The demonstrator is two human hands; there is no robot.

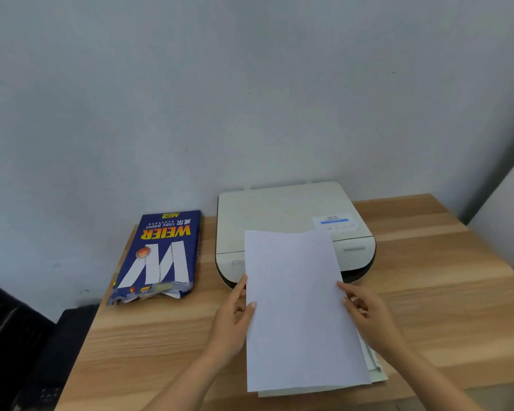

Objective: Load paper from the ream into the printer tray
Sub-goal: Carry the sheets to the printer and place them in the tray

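Observation:
A stack of white paper (300, 307) hangs in front of the white printer (282, 221), held by both hands. My left hand (235, 315) grips its left edge, thumb on top. My right hand (365, 312) holds the right edge with its fingers. Beneath the sheets, the pulled-out white printer tray (374, 369) shows only at its right and front rim. The blue ream wrapper (161, 253), torn open at its near end, lies flat on the table left of the printer.
The wooden table (445, 292) stands against a pale wall (250, 84), its front edge near the tray. A dark chair or bag (18, 345) sits off the table's left side. A wall corner rises at the far right.

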